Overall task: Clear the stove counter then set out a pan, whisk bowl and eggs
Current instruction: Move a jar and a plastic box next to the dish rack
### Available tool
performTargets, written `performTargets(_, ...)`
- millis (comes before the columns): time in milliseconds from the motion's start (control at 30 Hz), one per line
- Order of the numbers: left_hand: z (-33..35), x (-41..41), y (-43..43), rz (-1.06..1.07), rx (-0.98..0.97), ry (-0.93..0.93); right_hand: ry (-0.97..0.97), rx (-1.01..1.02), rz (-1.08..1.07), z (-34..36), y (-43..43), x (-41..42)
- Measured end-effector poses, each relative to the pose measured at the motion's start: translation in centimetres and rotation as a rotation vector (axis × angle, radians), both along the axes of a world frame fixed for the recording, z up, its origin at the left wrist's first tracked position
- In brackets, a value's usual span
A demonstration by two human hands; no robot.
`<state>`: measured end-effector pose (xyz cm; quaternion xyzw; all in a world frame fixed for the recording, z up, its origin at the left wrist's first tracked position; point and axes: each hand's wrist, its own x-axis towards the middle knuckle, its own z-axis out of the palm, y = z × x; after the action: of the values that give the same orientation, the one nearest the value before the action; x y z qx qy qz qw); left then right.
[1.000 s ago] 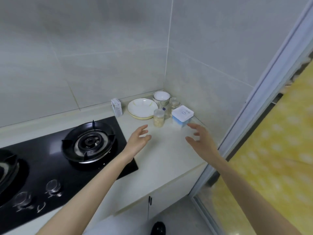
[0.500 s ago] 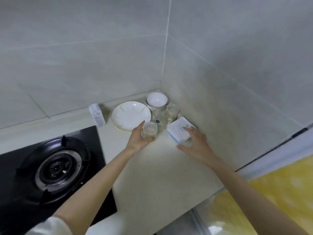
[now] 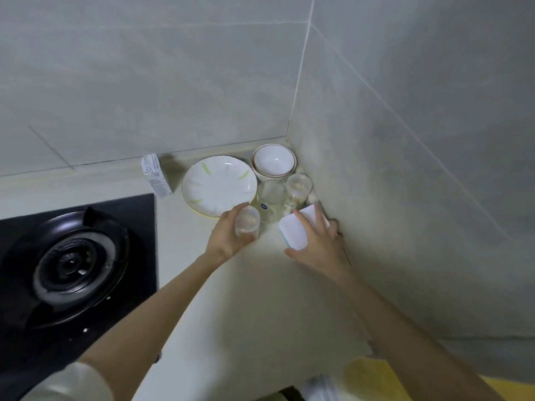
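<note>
Pale counter is stretching from the near edge into a tiled corner, with a black hob and its gas burner sitting at the left. Further in, the left hand is curling its fingers and thumb round a small clear jar just beside the plate's near rim; whether its base is touching the counter cannot be told. The right hand is clasping a white box against the right wall, thumb at the near corner and fingers reaching over the top. Behind them a white plate, a glass tumbler and a second jar are standing close together. Stacked bowls are occupying the corner itself, and a small carton is leaning by the back wall.
</note>
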<state>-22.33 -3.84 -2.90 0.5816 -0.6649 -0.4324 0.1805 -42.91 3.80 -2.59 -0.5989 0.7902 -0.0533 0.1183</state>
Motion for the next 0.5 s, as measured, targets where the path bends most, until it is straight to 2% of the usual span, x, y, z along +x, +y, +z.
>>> performTargets(200,-0.1,-0.8,1.0,0.106,-0.029,0.056,0.009,0.016,0.024,0.1,0.0,-0.3)
performTargets(367,-0.7,0.6,3.0,0.187,-0.073,0.145,-0.014,0.149,0.245,1.1,0.5,0.0)
performTargets(500,-0.3,2.3,4.5,0.263,-0.142,0.158,-0.064,0.179,0.253,1.1,0.8,1.6)
